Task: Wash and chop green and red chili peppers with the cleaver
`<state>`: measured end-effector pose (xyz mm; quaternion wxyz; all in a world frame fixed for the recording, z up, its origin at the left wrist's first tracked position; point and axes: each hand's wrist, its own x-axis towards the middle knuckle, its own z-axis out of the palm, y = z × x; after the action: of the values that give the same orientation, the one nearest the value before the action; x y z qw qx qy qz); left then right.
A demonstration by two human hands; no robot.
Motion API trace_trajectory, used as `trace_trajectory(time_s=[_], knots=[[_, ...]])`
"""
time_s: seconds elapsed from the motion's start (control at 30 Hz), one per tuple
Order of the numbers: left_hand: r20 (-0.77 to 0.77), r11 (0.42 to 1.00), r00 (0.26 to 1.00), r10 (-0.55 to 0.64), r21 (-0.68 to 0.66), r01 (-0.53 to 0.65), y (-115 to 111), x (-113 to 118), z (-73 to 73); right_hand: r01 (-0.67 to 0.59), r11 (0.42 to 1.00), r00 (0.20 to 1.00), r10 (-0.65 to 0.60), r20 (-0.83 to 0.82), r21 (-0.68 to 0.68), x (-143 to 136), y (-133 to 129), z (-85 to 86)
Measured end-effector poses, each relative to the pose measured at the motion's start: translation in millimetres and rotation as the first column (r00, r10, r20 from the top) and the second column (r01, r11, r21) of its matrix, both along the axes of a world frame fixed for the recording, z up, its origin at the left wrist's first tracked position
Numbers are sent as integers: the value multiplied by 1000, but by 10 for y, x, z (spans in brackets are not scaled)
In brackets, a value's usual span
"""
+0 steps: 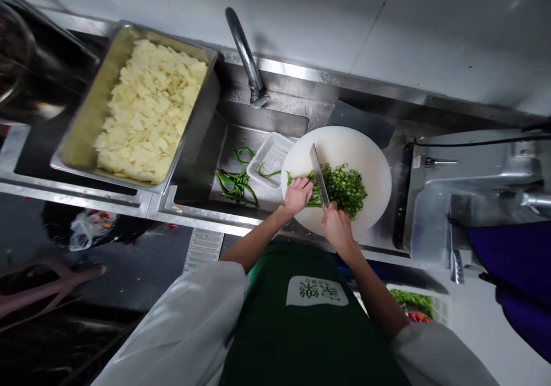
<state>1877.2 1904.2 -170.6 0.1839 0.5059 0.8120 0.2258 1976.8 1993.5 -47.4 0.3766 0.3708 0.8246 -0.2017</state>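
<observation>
On a round white cutting board (374,162), my right hand (338,225) grips the handle of a kitchen knife (317,170), its blade pointing away from me. My left hand (298,195) is closed over long green peppers (313,197) just left of the blade, their ends showing on both sides of the fingers. A heap of chopped green pepper pieces (346,189) lies against the blade's right side. Left of the board, whole green peppers (236,186) lie in the sink (267,123), beside a white plastic basket (270,156) with a pepper in it.
A deep metal pan (189,136) of pale sliced potatoes (148,110) stands left of the sink. A faucet (245,50) rises behind the basin. To the right are a grey machine (473,173) and dark blue cloth (512,277). A basket of greens (411,301) sits below the counter.
</observation>
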Motion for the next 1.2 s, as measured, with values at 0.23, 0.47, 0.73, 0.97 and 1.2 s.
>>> trace_trajectory(time_s=[0.23, 0.47, 0.73, 0.97, 1.2], knots=[[-24, 1000, 999, -23, -7, 23, 17, 3, 21, -14, 1000, 1000, 14, 11, 1, 12, -22, 9], [4, 1000, 1000, -22, 3, 22, 15, 8, 8, -12, 1000, 1000, 13, 24, -12, 22, -39, 1], [35, 1000, 999, 8, 9, -8, 11, 32, -14, 2, 1000, 1000, -2, 14, -25, 21, -27, 38], [31, 1000, 999, 19, 17, -20, -23, 22, -6, -2, 998, 999, -1, -37, -66, 62, -28, 62], [42, 995, 994, 101, 18, -102, 82, 128, -31, 56, 996, 998, -59, -32, -73, 111, 84, -153]])
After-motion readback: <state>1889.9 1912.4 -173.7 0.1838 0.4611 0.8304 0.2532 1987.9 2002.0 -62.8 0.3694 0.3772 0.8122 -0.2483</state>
